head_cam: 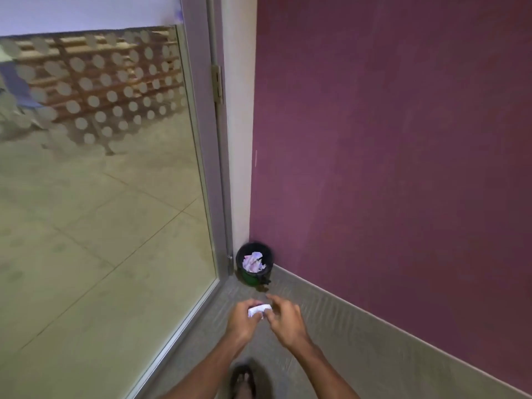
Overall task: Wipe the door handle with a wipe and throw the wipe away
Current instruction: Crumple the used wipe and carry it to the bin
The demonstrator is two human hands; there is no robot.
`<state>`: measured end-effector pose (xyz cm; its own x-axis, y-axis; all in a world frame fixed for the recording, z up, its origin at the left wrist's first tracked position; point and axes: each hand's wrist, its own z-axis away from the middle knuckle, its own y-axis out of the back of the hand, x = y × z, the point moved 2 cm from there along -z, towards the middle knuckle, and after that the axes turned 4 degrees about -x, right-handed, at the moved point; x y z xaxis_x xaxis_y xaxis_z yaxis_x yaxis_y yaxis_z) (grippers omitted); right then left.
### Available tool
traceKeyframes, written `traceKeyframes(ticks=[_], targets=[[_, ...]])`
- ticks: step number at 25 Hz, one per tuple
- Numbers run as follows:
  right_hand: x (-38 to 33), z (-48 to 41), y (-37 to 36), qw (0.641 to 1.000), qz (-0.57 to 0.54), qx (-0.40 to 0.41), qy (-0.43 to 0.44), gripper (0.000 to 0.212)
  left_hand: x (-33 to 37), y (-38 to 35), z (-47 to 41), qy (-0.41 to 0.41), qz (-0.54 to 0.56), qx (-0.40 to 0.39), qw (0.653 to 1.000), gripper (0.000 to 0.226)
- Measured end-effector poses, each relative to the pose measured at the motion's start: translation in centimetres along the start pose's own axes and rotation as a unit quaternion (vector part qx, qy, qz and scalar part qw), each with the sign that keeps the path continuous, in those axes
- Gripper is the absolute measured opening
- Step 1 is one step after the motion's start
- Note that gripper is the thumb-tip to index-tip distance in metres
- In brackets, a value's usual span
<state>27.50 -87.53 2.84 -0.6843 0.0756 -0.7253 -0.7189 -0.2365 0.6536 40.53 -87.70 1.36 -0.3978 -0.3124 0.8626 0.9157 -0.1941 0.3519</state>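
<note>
A maroon wall [403, 139] fills the space to the right of the small black waste bin [254, 262], and a glass door [100, 197] with frosted dots and a grey metal frame stands to the bin's left, a hinge [218, 84] high above it on the frame. The bin sits on the grey carpet floor [331, 341] in the corner where the door frame and wall meet, with crumpled white paper [253, 262] inside it. Nearer the camera than the bin, both hands are held together above the floor. The left hand [241, 318] has its grip curled around a small folded white wipe [259, 310], pinching it; the right hand [283, 319] touches the wipe's other end with fingertips pressed to it, its index finger extended toward the bin. A sandalled foot [243, 381] shows below the hands.
</note>
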Motion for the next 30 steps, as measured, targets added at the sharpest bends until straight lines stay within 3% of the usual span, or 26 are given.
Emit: traceKeyframes(ticks=[6, 10, 15, 18, 21, 25, 30], targets=[[-2.4, -10.7, 0.8, 0.999, -0.005, -0.034, 0.007, 0.034, 3.6, 3.4, -10.3, 0.097, 0.166, 0.156, 0.969, 0.023], [-4.0, -17.5, 2.4, 0.999, 0.018, -0.048, 0.009, 0.035, 6.2, 5.2, -15.8, 0.116, 0.237, 0.081, 0.961, 0.018], [-5.0, -25.7, 5.6, 0.999, -0.022, -0.028, -0.011, 0.027, 8.4, 7.6, -22.3, 0.124, 0.255, 0.044, 0.958, 0.015], [-4.9, -30.9, 7.1, 0.999, 0.011, -0.040, -0.024, 0.024, 8.7, 8.3, -26.8, 0.132, 0.205, 0.074, 0.967, 0.016], [-3.7, -36.3, 8.7, 0.996, 0.069, -0.035, -0.045, 0.018, 8.7, 9.2, -30.8, 0.128, 0.047, 0.108, 0.985, 0.022], [-1.9, -42.3, 9.7, 0.986, 0.134, -0.069, -0.075, 0.019, 8.1, 9.4, -35.0, 0.154, -0.072, 0.101, 0.980, 0.024], [0.2, -47.0, 8.9, 0.968, 0.206, -0.138, -0.039, 0.025, 7.2, 8.7, -38.7, 0.184, -0.126, 0.088, 0.971, 0.027]])
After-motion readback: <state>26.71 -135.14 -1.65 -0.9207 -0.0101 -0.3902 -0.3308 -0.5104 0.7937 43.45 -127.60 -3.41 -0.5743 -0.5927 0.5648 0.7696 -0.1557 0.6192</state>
